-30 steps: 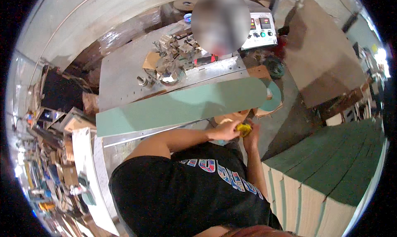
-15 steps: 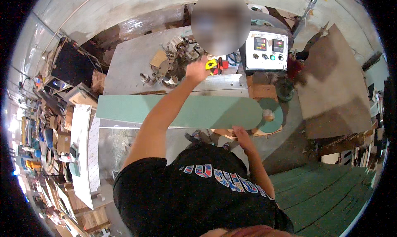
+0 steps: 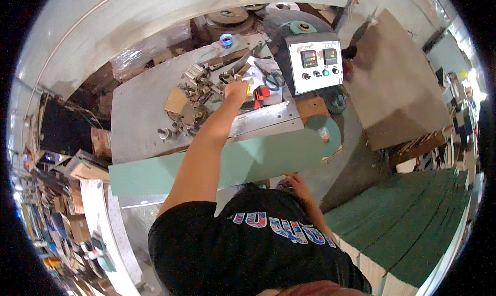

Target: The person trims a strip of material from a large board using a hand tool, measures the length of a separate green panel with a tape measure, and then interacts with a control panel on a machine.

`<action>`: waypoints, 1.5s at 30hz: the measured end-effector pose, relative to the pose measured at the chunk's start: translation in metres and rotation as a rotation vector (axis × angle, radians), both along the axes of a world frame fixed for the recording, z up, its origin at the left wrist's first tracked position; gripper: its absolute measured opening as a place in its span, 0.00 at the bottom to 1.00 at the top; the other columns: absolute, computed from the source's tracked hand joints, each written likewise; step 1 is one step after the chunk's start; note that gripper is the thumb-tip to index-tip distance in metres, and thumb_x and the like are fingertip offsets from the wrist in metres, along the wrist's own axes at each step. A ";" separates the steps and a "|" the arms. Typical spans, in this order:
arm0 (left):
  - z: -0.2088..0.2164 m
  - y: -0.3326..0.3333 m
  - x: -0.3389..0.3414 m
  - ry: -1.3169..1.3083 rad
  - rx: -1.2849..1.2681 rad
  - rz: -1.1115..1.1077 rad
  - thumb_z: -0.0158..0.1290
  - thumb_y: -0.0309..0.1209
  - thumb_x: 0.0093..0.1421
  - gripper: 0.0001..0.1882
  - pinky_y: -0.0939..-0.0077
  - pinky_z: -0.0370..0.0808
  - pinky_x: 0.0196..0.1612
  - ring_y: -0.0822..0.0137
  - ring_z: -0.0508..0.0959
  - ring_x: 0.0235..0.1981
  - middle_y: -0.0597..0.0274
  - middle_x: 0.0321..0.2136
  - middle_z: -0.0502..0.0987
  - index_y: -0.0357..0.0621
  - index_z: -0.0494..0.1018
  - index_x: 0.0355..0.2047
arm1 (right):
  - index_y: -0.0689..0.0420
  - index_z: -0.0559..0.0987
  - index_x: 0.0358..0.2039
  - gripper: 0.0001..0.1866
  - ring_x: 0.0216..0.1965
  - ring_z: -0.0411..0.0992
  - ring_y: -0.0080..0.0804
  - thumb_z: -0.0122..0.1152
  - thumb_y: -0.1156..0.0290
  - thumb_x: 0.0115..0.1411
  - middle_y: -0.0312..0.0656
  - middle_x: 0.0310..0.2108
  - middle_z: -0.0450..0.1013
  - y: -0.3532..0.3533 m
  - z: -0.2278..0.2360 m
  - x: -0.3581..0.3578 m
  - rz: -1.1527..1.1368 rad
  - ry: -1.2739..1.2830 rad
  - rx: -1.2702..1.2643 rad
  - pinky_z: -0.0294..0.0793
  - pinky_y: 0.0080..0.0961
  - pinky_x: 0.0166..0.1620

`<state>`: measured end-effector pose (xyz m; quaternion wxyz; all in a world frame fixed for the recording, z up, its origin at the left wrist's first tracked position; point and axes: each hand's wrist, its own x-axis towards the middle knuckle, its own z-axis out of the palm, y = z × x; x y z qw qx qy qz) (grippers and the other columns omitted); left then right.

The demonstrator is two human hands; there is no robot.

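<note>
My left arm stretches across a long green board (image 3: 248, 159) to the metal-topped bench beyond it. There my left hand (image 3: 236, 89) is closed against a small yellow tape measure (image 3: 249, 90), with its fingertips partly hidden. Right beside it lies a red-and-black tool (image 3: 262, 93) whose kind I cannot make out. At the board's near edge, towards its rounded right end, my right hand (image 3: 298, 185) has its fingers curled on the edge. A round green disc (image 3: 330, 141) sits partly under that end.
Metal machine parts (image 3: 199, 86) crowd the bench (image 3: 137, 110), with a blue tape roll (image 3: 226, 40) at the back. A white control box (image 3: 315, 66) stands right of them. Stacked green boards (image 3: 408, 218) fill the lower right; a brown sheet (image 3: 403, 84) leans behind.
The view has turned, and the bench and board appear tilted and lower left. My left hand stays by the tape measure, my right hand at the board's near edge. The blurred round patch is gone.
</note>
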<state>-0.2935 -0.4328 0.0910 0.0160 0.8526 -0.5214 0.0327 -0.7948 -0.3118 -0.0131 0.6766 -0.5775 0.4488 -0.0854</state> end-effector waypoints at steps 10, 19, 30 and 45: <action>0.058 0.070 -0.100 0.298 -0.683 -0.080 0.60 0.37 0.64 0.10 0.52 0.80 0.40 0.49 0.84 0.41 0.57 0.35 0.83 0.45 0.81 0.39 | 0.60 0.80 0.44 0.17 0.35 0.78 0.28 0.58 0.56 0.75 0.39 0.35 0.81 -0.053 0.022 0.003 0.033 0.062 -0.071 0.78 0.31 0.40; -0.069 0.181 -0.200 0.183 -0.574 0.278 0.62 0.37 0.63 0.15 0.47 0.66 0.65 0.50 0.73 0.59 0.56 0.52 0.77 0.46 0.79 0.47 | 0.52 0.57 0.76 0.40 0.40 0.80 0.68 0.59 0.50 0.71 0.60 0.44 0.81 -0.240 0.191 0.118 0.213 0.171 -0.899 0.80 0.60 0.45; -0.074 0.169 -0.210 0.051 -0.378 0.584 0.57 0.44 0.66 0.17 0.50 0.55 0.74 0.53 0.71 0.62 0.57 0.52 0.76 0.47 0.76 0.47 | 0.54 0.53 0.77 0.45 0.50 0.78 0.71 0.60 0.46 0.70 0.66 0.50 0.79 -0.321 0.206 0.156 0.256 0.032 -1.094 0.78 0.59 0.53; -0.062 0.163 -0.212 0.041 -0.349 0.596 0.56 0.45 0.65 0.18 0.51 0.55 0.74 0.52 0.71 0.61 0.55 0.52 0.75 0.46 0.75 0.47 | 0.57 0.51 0.78 0.49 0.43 0.80 0.67 0.59 0.42 0.70 0.64 0.40 0.81 -0.324 0.217 0.162 0.327 0.204 -1.148 0.81 0.57 0.47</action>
